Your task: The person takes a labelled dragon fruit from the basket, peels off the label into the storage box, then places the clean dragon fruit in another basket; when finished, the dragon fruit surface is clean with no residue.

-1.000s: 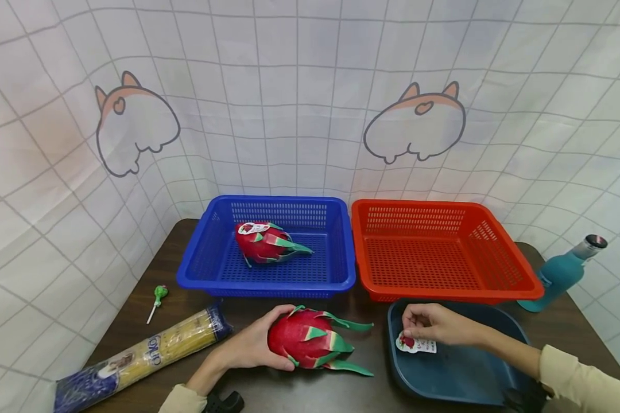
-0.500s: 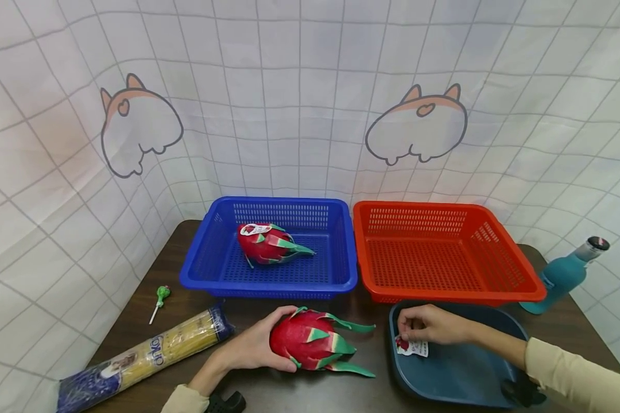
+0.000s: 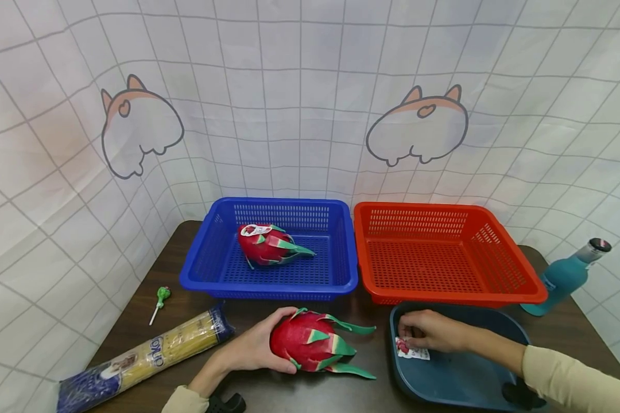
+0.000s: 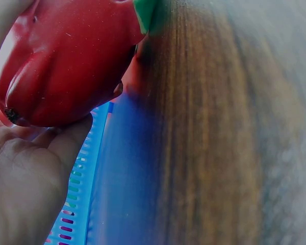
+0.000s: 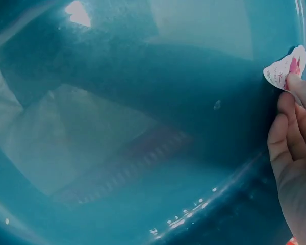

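Note:
My left hand (image 3: 255, 344) grips a dragon fruit (image 3: 310, 339) by its rounded end, at the table's front. Its green-tipped leaves point right. In the left wrist view the red skin of the dragon fruit (image 4: 71, 61) fills the upper left, with the hand (image 4: 30, 173) curled about it. My right hand (image 3: 436, 331) is over the dark blue tub (image 3: 460, 378), near its left wall. Between thumb and fingers it pinches a white sticker (image 3: 413, 350) with a dragon fruit picture. In the right wrist view the sticker (image 5: 285, 70) is bent at the tub's side.
A second dragon fruit (image 3: 266, 245), bearing a sticker, lies in the blue basket (image 3: 268, 289). The red basket (image 3: 418, 252) stands right of it. A teal bottle (image 3: 563, 278) is at the far right. Left are a lollipop (image 3: 161, 297) and a pasta pack (image 3: 150, 358).
The right hand, pinching the sticker, has shifted slightly left and down in the tub. My left hand and its dragon fruit have hardly moved.

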{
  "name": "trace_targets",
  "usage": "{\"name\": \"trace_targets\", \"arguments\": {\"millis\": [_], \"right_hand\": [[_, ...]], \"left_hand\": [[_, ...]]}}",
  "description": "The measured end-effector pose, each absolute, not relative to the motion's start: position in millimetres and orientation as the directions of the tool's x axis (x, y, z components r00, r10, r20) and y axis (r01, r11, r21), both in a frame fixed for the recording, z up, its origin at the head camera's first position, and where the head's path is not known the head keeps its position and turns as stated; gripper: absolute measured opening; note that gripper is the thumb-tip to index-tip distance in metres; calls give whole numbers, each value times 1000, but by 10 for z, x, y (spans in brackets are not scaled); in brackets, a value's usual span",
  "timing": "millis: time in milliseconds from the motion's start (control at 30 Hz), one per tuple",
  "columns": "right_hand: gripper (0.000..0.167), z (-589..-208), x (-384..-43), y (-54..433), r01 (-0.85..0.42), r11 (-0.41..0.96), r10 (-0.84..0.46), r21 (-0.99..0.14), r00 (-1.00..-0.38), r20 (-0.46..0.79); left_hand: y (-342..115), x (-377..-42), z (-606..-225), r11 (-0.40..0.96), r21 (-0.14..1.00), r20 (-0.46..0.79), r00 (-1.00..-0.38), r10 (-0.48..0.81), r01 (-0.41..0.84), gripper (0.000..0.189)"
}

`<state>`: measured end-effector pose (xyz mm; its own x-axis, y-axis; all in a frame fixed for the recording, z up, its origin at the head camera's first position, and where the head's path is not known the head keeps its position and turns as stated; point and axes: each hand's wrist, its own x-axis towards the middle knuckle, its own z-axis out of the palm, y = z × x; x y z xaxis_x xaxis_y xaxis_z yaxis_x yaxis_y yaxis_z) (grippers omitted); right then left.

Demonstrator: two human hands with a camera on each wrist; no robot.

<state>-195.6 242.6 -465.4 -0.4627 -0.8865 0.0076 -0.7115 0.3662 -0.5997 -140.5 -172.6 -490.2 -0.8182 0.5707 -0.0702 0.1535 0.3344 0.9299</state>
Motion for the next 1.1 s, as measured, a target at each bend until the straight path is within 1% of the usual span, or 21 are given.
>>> {"name": "trace_targets", "arguments": {"millis": [200,300,433,500,600,667,733,833,933,1000,1033,1067,1100], "right_hand": [[10,-4672,-1952,2440,-772,351,-893,-530,-446,58],[9,-4692,-1954,2462,-797,335,-897,-502,-433,88],[12,-4735,-1957,2500,-836,313,-899,-451,-413,142],[16,-4753,-1959,2513,-858,298,-901,-419,-398,173],[25,-4752,-1949,2518,-876,315,-900,-365,-398,179],[29,-4719,-1932,2512,-898,338,-904,-281,-393,169],[29,-4672,-1909,2510,-918,357,-911,-172,-383,152],[25,-4579,-1876,2522,-945,326,-932,18,-318,176],[19,-4453,-1849,2563,-956,274,-939,103,-243,244],[14,-4355,-1833,2607,-958,256,-923,133,-201,327],[14,-4306,-1829,2638,-956,256,-904,147,-183,386],[18,-4253,-1823,2675,-949,273,-876,155,-179,447],[23,-4197,-1814,2723,-934,315,-840,171,-190,508]], "left_hand": [[-1725,-1402,-4897,347,922,-59,-822,567,173,90],[-1727,-1403,-4890,346,923,-64,-820,569,168,90],[-1726,-1403,-4889,344,926,-72,-818,571,159,89],[-1729,-1405,-4896,342,927,-74,-817,572,156,89],[-1732,-1409,-4909,339,928,-71,-816,574,157,89],[-1734,-1410,-4913,342,927,-74,-817,572,155,89],[-1734,-1407,-4912,347,925,-76,-818,570,156,89],[-1739,-1398,-4908,354,922,-79,-819,569,157,89],[-1746,-1396,-4906,355,920,-76,-816,573,164,89],[-1746,-1400,-4898,353,921,-74,-814,576,165,90],[-1743,-1403,-4895,355,920,-76,-815,574,164,89],[-1740,-1407,-4889,354,920,-75,-815,575,165,90],[-1734,-1412,-4884,357,919,-74,-814,576,169,90]]}}
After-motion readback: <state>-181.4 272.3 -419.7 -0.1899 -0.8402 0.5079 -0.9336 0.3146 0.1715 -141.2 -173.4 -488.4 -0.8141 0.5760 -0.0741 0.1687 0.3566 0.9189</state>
